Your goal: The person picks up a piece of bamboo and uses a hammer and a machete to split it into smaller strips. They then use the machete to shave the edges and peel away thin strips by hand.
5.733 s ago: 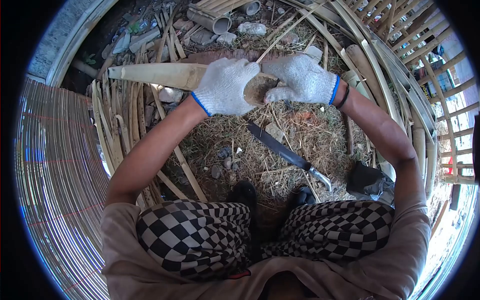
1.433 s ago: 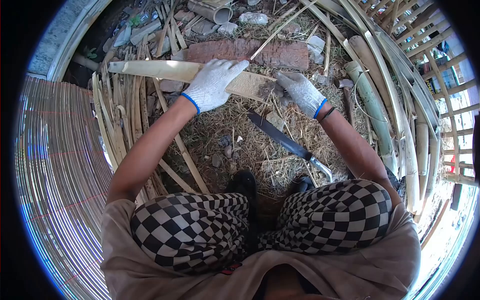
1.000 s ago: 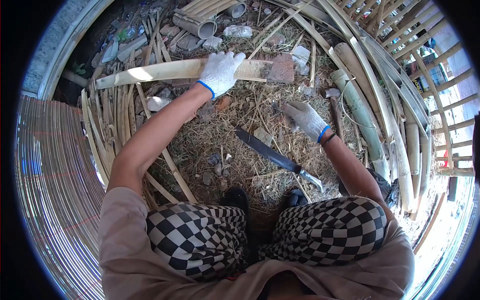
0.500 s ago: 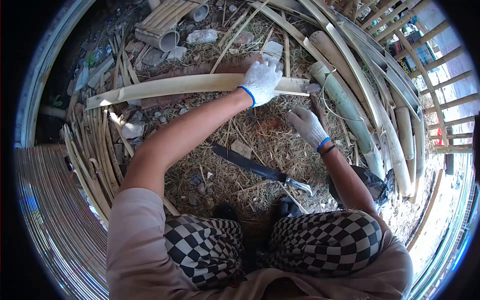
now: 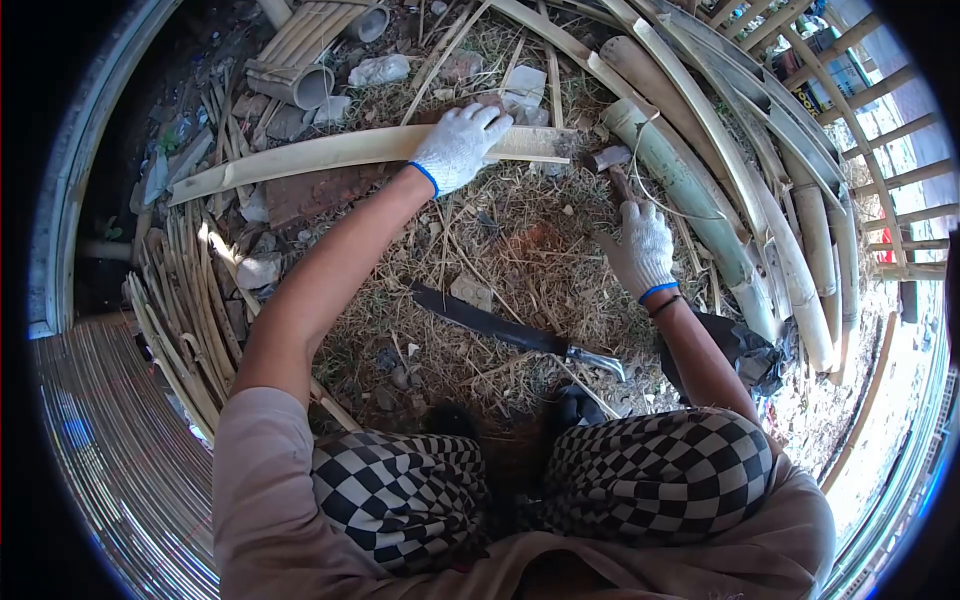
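Observation:
My left hand [image 5: 462, 150], in a white glove with a blue cuff, grips the long split bamboo strip [image 5: 310, 154] near its right end. My right hand [image 5: 642, 248], gloved alike, is over the lower handle of a hammer [image 5: 608, 158], thumb apart from the fingers. The handle's lower part is hidden, and no closed grip shows. A large dark-bladed knife [image 5: 490, 323] with a shiny handle lies on the dry grass between my hands and knees.
Bamboo poles [image 5: 680, 195] and split lengths lie at the right beside a bamboo lattice [image 5: 895, 170]. Thin strips [image 5: 185, 340] are heaped at the left. Stones [image 5: 379, 70] and a bamboo bundle [image 5: 305, 40] lie beyond. Black plastic [image 5: 750, 355] sits by my right forearm.
My left hand and the bamboo strip have moved left. My right hand has shifted right and turned, its fingers now at the hammer handle. The view has shifted slightly.

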`<state>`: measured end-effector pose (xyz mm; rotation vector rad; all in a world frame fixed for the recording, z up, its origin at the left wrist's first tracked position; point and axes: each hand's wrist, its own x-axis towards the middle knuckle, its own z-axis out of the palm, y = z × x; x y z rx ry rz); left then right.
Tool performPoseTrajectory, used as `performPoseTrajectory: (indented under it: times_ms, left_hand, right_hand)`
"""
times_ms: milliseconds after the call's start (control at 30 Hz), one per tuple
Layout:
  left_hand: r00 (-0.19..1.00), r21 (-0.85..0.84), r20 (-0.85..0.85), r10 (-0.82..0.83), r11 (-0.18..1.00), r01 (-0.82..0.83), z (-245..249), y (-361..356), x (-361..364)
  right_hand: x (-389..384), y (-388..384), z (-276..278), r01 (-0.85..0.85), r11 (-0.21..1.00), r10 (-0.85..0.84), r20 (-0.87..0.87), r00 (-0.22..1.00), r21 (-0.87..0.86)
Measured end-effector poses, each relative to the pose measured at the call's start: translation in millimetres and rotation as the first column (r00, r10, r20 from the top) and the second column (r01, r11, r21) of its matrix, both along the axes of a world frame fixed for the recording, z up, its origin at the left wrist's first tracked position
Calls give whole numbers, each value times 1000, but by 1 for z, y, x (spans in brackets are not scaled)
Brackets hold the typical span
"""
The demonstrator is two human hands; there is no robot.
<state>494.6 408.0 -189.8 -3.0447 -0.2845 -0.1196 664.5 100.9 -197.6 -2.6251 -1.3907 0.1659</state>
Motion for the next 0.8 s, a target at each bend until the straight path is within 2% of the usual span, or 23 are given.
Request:
performPoseTrajectory:
  times_ms: [33,100,233,267,333,367,467,500,600,633,733,767,800]
  left_hand:
    - [996,-71,-80,29,997,-35,2,2,-1]
    - [998,-25,-59,7,1000,-8,-9,5,-8]
    - [989,16,-144,34,999,-32,-5,12,-5]
    - [988,8,-154,35,999,-34,-4,15,-4]
    - [985,-9,-169,33,999,-35,-1,21,-2]
    - [983,-36,-177,52,998,-59,-1,20,-2]
    - [980,-40,-189,61,997,-70,3,19,-2]
    - [979,-50,-195,55,997,-66,6,20,-2]
    - [979,-82,-195,57,994,-74,6,22,0]
    - [976,-66,-208,66,994,-81,11,20,-1]
    - [970,-30,-228,88,995,-98,18,15,-1]
    - [968,-26,-232,96,994,-105,18,14,-1]
    - [966,-22,-235,105,993,-113,19,15,-1]
  right_hand:
    - [4,-1,-6,22,1000,-22,33,999,3]
    - [15,-1,-18,62,998,-61,72,995,-8]
    - [42,7,-44,174,984,-166,-144,976,42]
    - [51,11,-43,178,984,-171,-241,955,6]
    - [66,20,-23,177,982,-188,-422,887,-66]
    - [72,22,-11,99,995,-78,-577,813,4]
    - [77,23,-2,75,997,-58,-722,689,-9]
    - [64,24,17,95,995,-96,-701,707,-41]
    - [26,28,32,177,913,81,-590,804,366]
    - [13,34,53,259,909,90,-759,644,327]
    - [17,48,39,227,937,42,-731,681,265]
    - [18,50,35,188,929,58,-627,777,319]
    - [19,51,35,165,927,61,-569,820,338]
